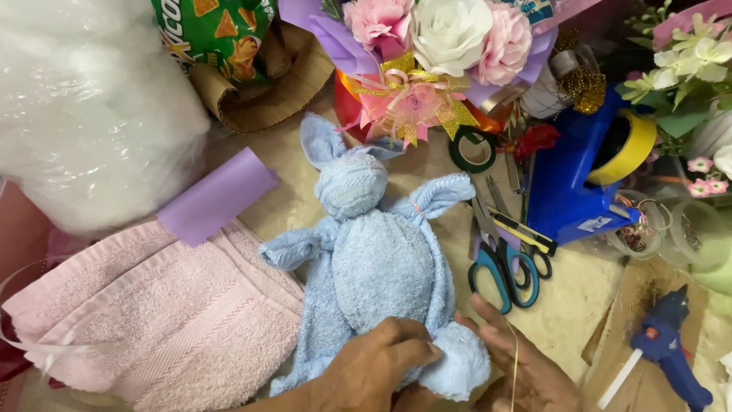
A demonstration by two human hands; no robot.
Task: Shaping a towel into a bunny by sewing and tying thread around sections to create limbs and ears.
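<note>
We cannot tell the right hand's (526, 366) grip, its palm partly cut off at bottom edge beside the pale blue towel rabbit (374, 259) lying mid-frame, whose rolled lower end our left hand (377, 366) pinches closed.

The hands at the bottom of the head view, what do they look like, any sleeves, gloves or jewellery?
Both are bare: the left hand and right hand show no gloves, and no rings or watch are visible. No sleeve reaches the visible part of either forearm. A thin pale thread runs across the right hand.
</note>
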